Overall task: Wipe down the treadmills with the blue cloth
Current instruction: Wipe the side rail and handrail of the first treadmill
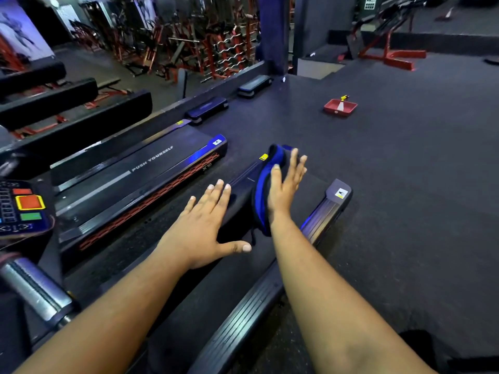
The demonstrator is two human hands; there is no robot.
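The blue cloth with a dark edge (266, 190), a soft folded fabric, sits just past the centre of the view, draped against the palm side of the right hand (283, 190). That hand stands on edge with its fingers straight and spread, the thumb tip lying over the cloth's rim; it presses or carries the cloth rather than clenching it. Whether the cloth touches the deck at this instant cannot be told. At eight o'clock from the cloth, the left hand (205, 225) lies flat and fully open, fingers splayed and thumb stretched out, over the black running belt of the nearer treadmill (167, 279) and holding nothing.

The belt runs from the bottom edge up toward the cloth, flanked at four o'clock by a ribbed dark side rail (318, 225) with a grey end cap. At ten o'clock from the cloth stands a second black treadmill with red side grille and white lettering (151, 168), and at nine o'clock, at the left edge, a console with red and green buttons (24, 206). Far off at one o'clock a red tray holding a spray bottle (340, 106) rests on the dark rubber floor.

As a judgement, the wiping looks mid-course: the cloth is near the far end of the nearer deck. No surface shows plainly wiped or unwiped, so the rails, the console and the neighbouring machine may all remain.
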